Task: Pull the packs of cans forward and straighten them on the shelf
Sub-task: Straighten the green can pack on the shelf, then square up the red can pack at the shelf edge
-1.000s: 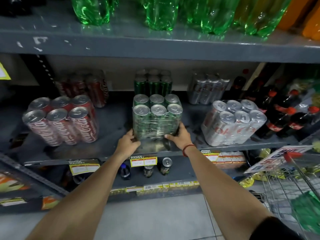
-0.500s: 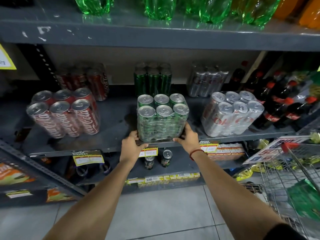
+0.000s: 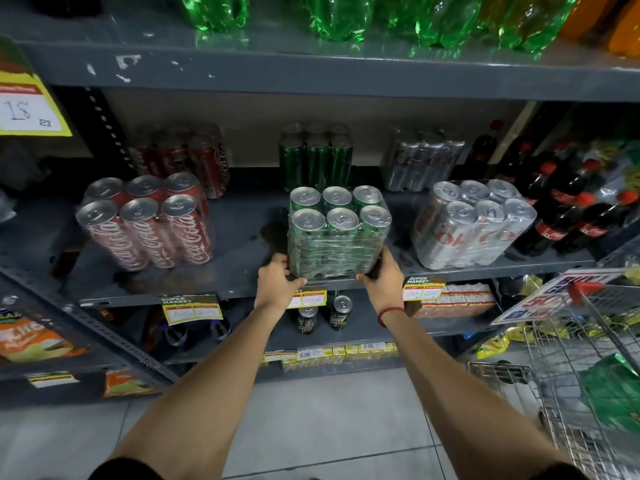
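The green six-pack (image 3: pixel 337 233), wrapped in clear film, is held at its two lower front corners. The left hand (image 3: pixel 275 284) is curled around the left corner, with the thumb laid along the bottom edge and the fingers (image 3: pixel 280 259) pressed against the pack's left side. The right hand (image 3: pixel 382 278) is closed on the right corner in the same way, its fingers wrapped behind the side of the pack and partly hidden. A red cord is worn on the right wrist.

The pack is stood upright at the very front lip of the grey shelf (image 3: pixel 242 244), directly between the two sets of fingers, with its front face roughly parallel to the shelf edge. Straight beyond the fingers, at the back of the shelf, a second green pack (image 3: pixel 315 161) is seen. Out to the left of the left fingers, well apart, a red cola six-pack (image 3: pixel 147 220) is set at a slant, with another red pack (image 3: pixel 180 157) behind it. To the right of the right fingers a silver six-pack (image 3: pixel 472 223) is placed near the edge, also skewed, and a further silver pack (image 3: pixel 420 161) is seen behind that.
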Motion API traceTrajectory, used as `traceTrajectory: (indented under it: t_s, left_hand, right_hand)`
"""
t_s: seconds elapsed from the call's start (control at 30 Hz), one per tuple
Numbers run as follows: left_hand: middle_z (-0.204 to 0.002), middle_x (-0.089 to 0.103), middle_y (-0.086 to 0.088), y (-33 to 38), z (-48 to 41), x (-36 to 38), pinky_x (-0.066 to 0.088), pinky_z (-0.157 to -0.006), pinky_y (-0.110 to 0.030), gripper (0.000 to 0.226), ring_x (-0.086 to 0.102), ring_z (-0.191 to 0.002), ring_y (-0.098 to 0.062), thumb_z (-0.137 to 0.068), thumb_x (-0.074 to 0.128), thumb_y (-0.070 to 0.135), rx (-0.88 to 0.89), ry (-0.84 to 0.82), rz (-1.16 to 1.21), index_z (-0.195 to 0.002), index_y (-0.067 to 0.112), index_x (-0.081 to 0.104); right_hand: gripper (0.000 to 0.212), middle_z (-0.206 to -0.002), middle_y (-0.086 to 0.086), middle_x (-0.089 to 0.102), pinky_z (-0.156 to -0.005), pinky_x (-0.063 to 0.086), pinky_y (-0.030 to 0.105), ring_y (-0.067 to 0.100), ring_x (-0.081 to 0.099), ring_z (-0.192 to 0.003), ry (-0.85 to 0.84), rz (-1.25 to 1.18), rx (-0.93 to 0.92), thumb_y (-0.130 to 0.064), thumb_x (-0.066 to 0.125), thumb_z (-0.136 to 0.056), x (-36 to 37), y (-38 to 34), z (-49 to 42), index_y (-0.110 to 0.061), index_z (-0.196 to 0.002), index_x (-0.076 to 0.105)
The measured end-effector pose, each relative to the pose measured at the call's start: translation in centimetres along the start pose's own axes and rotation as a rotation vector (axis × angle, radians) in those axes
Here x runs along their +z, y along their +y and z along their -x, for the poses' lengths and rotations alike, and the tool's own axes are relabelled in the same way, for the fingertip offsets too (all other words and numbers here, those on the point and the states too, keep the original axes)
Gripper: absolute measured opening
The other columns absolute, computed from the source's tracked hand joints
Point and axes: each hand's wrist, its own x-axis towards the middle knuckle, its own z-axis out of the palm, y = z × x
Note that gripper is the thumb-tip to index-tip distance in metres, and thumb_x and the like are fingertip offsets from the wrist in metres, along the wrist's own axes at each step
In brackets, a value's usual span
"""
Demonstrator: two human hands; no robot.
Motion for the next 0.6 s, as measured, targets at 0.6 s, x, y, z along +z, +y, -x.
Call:
traceTrajectory:
  t_s: [0.6]
  left_hand:
    - [-0.135, 0.045, -0.017, -13.8, -2.6, -20.5, 0.045, -0.099, -0.041, 0.074, 0.053, -0.115, -0.027, -0.071, 0.078, 0.024, -0.224, 0.596, 0.342, -0.133, 0.009, 0.04]
  right_hand:
    - [0.077, -0.14, 0.019, 0.042, -0.107, 0.038, 0.047, 0.032, 0.044, -0.127, -0.276, -0.138, -0.12, -0.017, 0.078, -0.074, 18.6, -14.7, 5.5, -0.004, -0.137, 0.036]
